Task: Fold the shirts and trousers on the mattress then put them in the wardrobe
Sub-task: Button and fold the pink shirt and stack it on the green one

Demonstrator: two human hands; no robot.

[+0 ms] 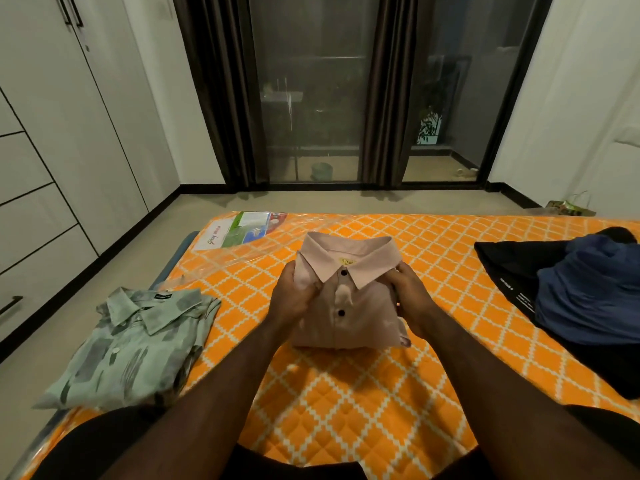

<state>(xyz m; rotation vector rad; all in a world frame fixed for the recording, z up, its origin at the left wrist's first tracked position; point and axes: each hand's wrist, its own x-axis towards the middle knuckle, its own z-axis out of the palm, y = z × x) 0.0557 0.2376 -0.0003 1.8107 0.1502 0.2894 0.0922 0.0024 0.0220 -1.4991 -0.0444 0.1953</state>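
- Risk one: the pink shirt is held only by its two side edges. If either grip loosens on the way to the wardrobe at the left of the frame, I'd expect the tucked layers to drop out from underneath and the fold to come apart.
- Risk two: the sleeve end peeks out at the lower right corner of the bundle, so it could well slip loose first.
- Risk three: squeeze too hard and the front creases; the cloth already bunches under the left thumb.
- Left hand, centre of frame: fingers curl round the shirt's left edge, with the thumb pressing on the front.
- Right hand: it wraps the right edge, thumb on top and fingers tucked beneath.
- The shirt sits mid-frame over the orange mattress; whether it rests on it or is just lifted, I cannot tell.
- It looks neat: a compact rectangle, collar up and spread, dark buttons down the placket, a yellow label inside the neck.
- A folded green shirt lies at lower left, and the dark clothes at the right edge lie unfolded in a heap.
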